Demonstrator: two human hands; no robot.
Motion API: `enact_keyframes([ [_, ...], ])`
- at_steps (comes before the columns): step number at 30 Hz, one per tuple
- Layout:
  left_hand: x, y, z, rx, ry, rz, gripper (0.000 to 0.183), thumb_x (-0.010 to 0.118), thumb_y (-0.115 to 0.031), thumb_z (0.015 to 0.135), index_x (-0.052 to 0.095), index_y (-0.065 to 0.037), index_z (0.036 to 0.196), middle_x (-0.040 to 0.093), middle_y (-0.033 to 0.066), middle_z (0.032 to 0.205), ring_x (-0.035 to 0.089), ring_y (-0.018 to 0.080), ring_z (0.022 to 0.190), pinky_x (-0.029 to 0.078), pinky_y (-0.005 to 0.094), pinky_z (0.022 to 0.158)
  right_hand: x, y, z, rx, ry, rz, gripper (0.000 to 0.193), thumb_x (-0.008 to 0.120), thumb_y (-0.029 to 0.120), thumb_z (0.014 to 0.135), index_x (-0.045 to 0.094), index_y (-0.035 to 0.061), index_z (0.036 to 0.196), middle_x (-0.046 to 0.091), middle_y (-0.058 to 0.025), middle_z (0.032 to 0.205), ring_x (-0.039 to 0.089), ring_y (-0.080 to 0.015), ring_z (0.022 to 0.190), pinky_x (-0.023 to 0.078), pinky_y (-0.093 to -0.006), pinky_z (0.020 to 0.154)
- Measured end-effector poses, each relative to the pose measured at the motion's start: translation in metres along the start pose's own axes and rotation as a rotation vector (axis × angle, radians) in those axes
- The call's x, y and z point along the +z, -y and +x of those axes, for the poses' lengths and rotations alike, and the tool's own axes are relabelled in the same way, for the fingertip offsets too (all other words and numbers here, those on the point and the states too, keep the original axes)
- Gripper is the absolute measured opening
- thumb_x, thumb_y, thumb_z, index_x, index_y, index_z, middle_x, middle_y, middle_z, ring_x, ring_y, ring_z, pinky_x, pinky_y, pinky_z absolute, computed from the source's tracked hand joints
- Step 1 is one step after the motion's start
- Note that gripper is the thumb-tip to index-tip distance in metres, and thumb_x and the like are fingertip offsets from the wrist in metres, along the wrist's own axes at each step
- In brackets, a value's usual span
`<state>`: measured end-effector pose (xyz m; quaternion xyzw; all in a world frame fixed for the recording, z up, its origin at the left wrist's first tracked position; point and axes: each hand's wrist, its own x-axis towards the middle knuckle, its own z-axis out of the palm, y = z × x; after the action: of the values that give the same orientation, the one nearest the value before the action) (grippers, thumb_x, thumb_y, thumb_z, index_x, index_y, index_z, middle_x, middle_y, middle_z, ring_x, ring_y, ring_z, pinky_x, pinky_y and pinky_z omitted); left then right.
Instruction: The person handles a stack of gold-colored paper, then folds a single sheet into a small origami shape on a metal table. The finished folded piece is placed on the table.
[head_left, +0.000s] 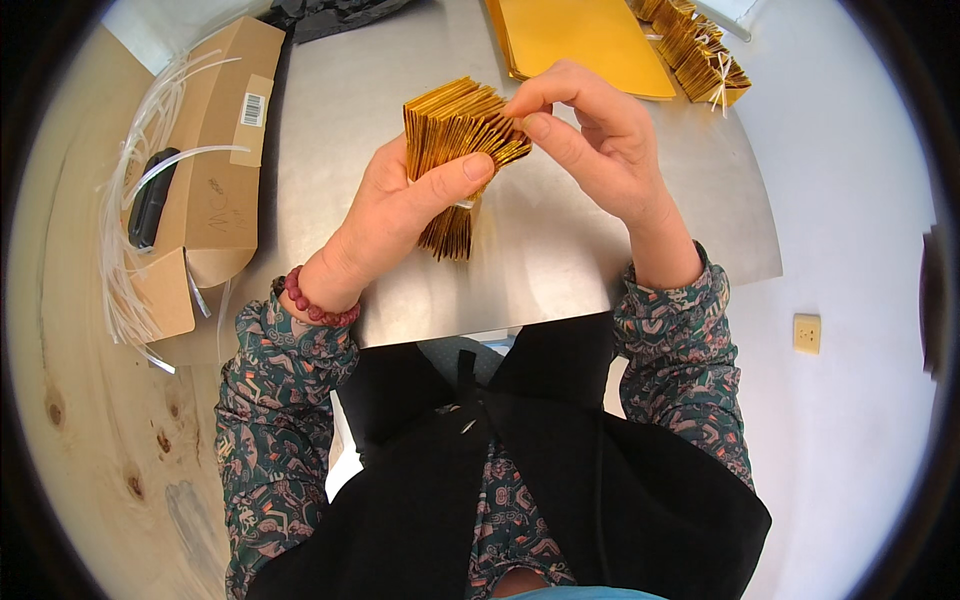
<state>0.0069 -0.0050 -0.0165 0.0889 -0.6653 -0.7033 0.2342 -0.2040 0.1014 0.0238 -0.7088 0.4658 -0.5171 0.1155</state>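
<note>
Left hand [400,205] clamps fanned gold paper stack [455,150] at waist; right hand [590,140] pinches top edge. Judged light, thin, crease-prone, slippery; grip at middle.

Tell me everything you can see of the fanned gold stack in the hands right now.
The gold paper stack is a thick bundle of shiny folded gold sheets, pinched at its lower end and splayed like a fan at the top. It is held above the grey metal table, tilted slightly. The left hand grips it around the middle, thumb across the front. The right hand pinches the upper right edge of the fan between thumb and forefinger. Whether it is tied there is hidden by the left hand.
</note>
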Motion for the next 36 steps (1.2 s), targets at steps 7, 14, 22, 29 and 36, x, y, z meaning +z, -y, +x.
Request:
enact_keyframes([
  [7,0.003,0.004,0.002,0.03,-0.054,-0.078,0.049,0.059,-0.043,0.11,0.06,-0.004,0.14,0.068,0.0044,0.115,0.063,0.0113,0.103,0.052,0.0285,0.092,-0.001,0.003,0.003,-0.177,0.059,-0.275,0.038,0.083,0.006,0.085,0.073,0.0018,0.122,0.071,-0.0113,0.118,0.067,-0.0249,0.109,0.052,-0.035,0.097],
  [14,0.006,0.007,0.004,-0.08,-0.061,-0.393,0.053,0.06,-0.043,0.111,0.056,-0.002,0.144,0.068,0.0036,0.112,0.065,0.0095,0.101,0.056,0.0269,0.086,0.008,0.0,0.002,-0.185,0.028,-0.462,0.066,0.093,0.022,0.078,0.07,0.0043,0.136,0.071,-0.0112,0.132,0.064,-0.0292,0.12,0.05,-0.0385,0.105],
  [22,0.002,0.004,0.009,-0.084,-0.094,-0.419,0.046,0.064,-0.039,0.109,0.059,-0.004,0.139,0.071,0.0078,0.11,0.071,0.0135,0.1,0.06,0.0282,0.086,0.015,0.001,0.004,-0.14,0.098,-0.365,0.127,0.101,0.051,0.061,0.043,0.0013,0.163,0.063,-0.0146,0.151,0.055,-0.0338,0.139,0.04,-0.0449,0.121],
  [29,0.007,0.007,0.011,-0.146,-0.118,-0.617,0.051,0.061,-0.042,0.11,0.058,-0.003,0.143,0.073,0.0094,0.109,0.073,0.0171,0.1,0.062,0.0315,0.085,0.021,0.0,0.0,-0.126,0.204,-0.454,0.139,0.099,0.06,0.06,0.032,0.0005,0.167,0.048,-0.0222,0.16,0.046,-0.0421,0.148,0.031,-0.0517,0.129],
  [36,0.008,0.009,0.01,-0.115,-0.05,-0.626,0.056,0.059,-0.044,0.11,0.054,-0.004,0.149,0.071,0.0103,0.11,0.072,0.0165,0.101,0.062,0.0307,0.085,0.025,0.002,-0.004,-0.066,0.17,-0.415,0.135,0.102,0.045,0.061,0.032,0.0009,0.167,0.045,-0.0234,0.16,0.045,-0.0439,0.146,0.037,-0.0492,0.125],
])
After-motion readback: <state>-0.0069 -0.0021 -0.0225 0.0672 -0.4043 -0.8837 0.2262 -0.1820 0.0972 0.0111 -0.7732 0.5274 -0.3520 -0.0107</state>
